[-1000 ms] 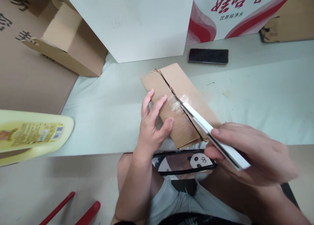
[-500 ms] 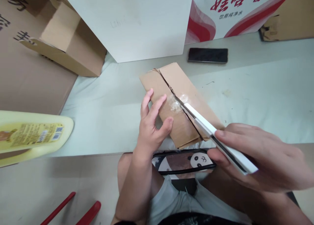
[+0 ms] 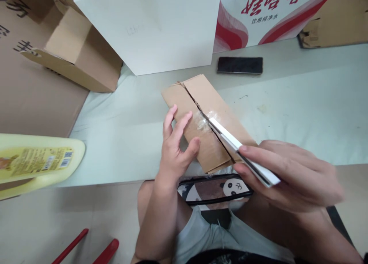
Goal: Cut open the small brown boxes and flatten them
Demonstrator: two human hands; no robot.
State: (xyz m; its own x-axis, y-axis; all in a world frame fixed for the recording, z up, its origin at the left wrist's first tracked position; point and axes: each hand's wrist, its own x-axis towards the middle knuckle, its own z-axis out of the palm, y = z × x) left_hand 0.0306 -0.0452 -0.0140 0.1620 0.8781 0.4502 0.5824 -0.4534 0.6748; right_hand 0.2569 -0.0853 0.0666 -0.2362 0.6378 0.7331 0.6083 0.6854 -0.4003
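Note:
A small brown cardboard box [image 3: 221,110] lies at an angle on the table, its two top flaps meeting at a dark seam. Clear tape [image 3: 203,125] covers part of that seam. My left hand [image 3: 175,150] rests on the box's left side, fingers and thumb spread apart. In my right hand [image 3: 293,175] is a white utility knife [image 3: 225,135], gripped between thumb and fingers. The knife's tip sits in the seam beside the tape. Its far end slants down toward my right palm.
A black phone [image 3: 240,65] lies behind the box. White cartons [image 3: 149,30] and brown boxes [image 3: 83,53] line the back and left. A yellow bottle [image 3: 37,162] is at the left. Below the table [image 3: 287,87] edge sits a panda-print pouch [image 3: 215,189].
My right hand has moved slightly left and up, and the knife tip has slid a little farther along the seam, away from me. My left hand keeps its place on the box.

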